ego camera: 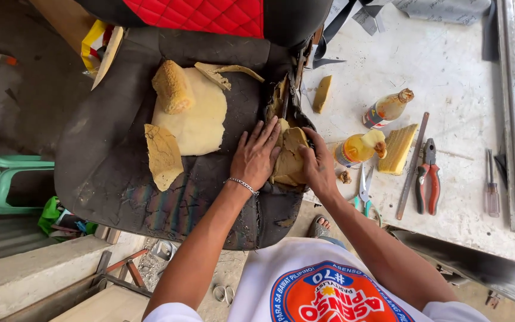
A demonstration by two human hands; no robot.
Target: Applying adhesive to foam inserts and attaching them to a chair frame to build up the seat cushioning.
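Fingers pressing a foam patch into a torn seat cushion

Left hand (256, 156) is lying flat with fingers spread on the worn black vinyl seat cushion (120, 179), while the right hand (317, 167) is curling its fingers around the edge of the tan, crumbling foam piece (289, 161) sitting in the torn right side of the seat. That brittle foam is likely crumbling or tearing further if squeezed hard, and it may be sliding out of the gap toward the near edge. Just right, amber glue bottles (359, 149) are lying on the pale dusty workbench (448, 71); a nudging elbow could be spilling them.
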